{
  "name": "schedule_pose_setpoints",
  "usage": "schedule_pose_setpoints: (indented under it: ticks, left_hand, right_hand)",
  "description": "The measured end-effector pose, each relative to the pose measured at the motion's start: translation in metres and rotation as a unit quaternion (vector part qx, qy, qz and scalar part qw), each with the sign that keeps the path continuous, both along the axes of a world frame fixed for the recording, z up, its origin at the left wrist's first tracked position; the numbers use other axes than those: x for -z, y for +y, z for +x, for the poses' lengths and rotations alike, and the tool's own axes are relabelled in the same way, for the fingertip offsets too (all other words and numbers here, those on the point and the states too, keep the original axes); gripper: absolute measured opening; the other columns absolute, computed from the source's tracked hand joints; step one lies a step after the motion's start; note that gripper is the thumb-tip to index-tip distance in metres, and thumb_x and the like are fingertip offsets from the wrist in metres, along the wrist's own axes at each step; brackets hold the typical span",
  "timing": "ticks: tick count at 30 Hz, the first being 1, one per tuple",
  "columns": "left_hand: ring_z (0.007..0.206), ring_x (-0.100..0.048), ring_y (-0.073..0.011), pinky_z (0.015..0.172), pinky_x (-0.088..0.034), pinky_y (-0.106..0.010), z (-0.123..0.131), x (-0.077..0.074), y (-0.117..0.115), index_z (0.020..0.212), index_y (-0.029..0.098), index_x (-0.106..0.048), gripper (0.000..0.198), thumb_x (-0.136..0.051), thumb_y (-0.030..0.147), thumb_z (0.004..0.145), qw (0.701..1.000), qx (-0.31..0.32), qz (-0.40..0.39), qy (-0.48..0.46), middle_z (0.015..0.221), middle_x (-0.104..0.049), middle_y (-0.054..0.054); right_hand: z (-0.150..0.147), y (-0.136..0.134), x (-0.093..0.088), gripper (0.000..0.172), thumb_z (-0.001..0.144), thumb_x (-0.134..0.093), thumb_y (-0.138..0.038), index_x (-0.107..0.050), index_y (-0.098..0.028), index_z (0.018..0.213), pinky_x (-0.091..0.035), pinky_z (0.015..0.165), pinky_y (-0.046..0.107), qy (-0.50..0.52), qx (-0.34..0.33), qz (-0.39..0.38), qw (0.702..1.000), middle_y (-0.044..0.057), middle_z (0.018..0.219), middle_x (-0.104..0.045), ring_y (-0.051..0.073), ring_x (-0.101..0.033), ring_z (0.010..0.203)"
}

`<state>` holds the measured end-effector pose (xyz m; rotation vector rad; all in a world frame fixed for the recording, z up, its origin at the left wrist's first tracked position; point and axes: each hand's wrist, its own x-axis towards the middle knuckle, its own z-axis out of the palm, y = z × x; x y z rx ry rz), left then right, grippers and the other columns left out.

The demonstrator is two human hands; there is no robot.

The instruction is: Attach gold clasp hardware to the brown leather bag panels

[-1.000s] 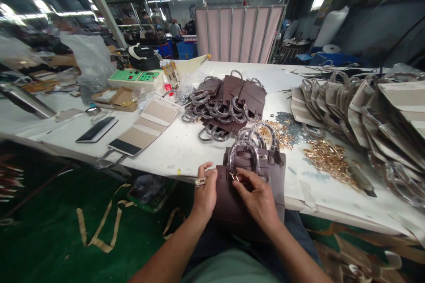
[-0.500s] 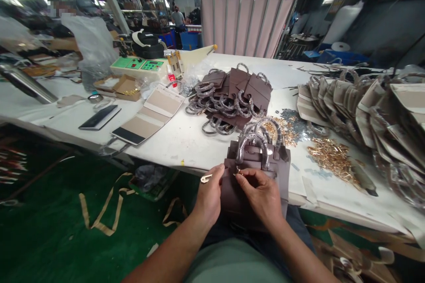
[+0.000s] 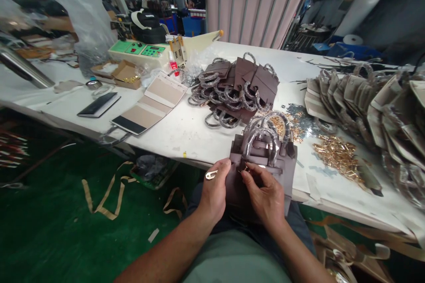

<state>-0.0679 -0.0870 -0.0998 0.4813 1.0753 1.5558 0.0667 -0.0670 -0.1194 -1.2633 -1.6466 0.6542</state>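
A dark brown handbag [image 3: 237,190] with plastic-wrapped handles stands tilted at the table edge, over my lap. My left hand [image 3: 214,192] is closed around its left edge, thumb on top. A small pale metal plate with a slot [image 3: 211,175] sticks out beside the left thumb, held by that hand. My right hand [image 3: 267,194] pinches a small gold metal fitting [image 3: 245,169] against the bag's front, just below the handle base. The fitting's exact shape is too small to make out, and the left fingertips are hidden behind the bag.
Brown bag pieces with wrapped handles [image 3: 245,84] are heaped ahead. Gold fittings [image 3: 335,154] lie in piles to the right, before a row of beige-lined panels [image 3: 345,93]. On the left are an opened panel [image 3: 149,108], a black notebook [image 3: 98,105] and a green-topped machine [image 3: 139,53].
My view has tilted down slightly and swung a little left. Both hands keep their grip on the bag, and the right fingertips are still at the gold fitting.
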Motion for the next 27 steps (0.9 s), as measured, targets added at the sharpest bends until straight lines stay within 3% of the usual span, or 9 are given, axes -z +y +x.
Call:
schedule_pose_setpoints:
  ticks: [11, 19, 27]
  left_hand:
    - [0.089, -0.069, -0.0202, 0.087, -0.053, -0.033, 0.006, -0.006, -0.003, 0.096, 0.018, -0.073, 0.029, -0.079, 0.04, 0.08, 1.0, 0.004, -0.002, 0.031, 0.092, -0.075, -0.004]
    - [0.067, -0.061, -0.0116, 0.069, -0.048, -0.025, 0.013, -0.012, 0.008, 0.082, 0.017, -0.07, 0.022, -0.084, 0.03, 0.07, 0.999, -0.041, -0.034, 0.005, 0.071, -0.068, 0.002]
    - [0.071, -0.061, -0.0132, 0.072, -0.049, -0.026, 0.017, -0.009, 0.011, 0.084, 0.018, -0.073, 0.019, -0.082, 0.03, 0.073, 0.998, -0.048, -0.015, 0.032, 0.076, -0.069, 0.001]
  right_hand:
    - [-0.002, 0.002, 0.002, 0.023, 0.096, -0.065, -0.033, -0.07, -0.022, 0.115, -0.059, 0.076, 0.032, -0.069, -0.019, 0.062, 0.995, 0.005, 0.097, -0.076, 0.02, -0.072, 0.079]
    - [0.0, 0.001, -0.01, 0.019, 0.095, -0.063, -0.028, -0.071, -0.024, 0.112, -0.059, 0.074, 0.032, -0.088, -0.024, 0.089, 0.992, 0.003, 0.095, -0.076, 0.019, -0.072, 0.077]
    - [0.001, 0.006, -0.02, 0.017, 0.094, -0.06, -0.025, -0.072, -0.025, 0.105, -0.056, 0.069, 0.03, -0.111, -0.032, 0.104, 0.988, 0.002, 0.088, -0.074, 0.018, -0.069, 0.072]
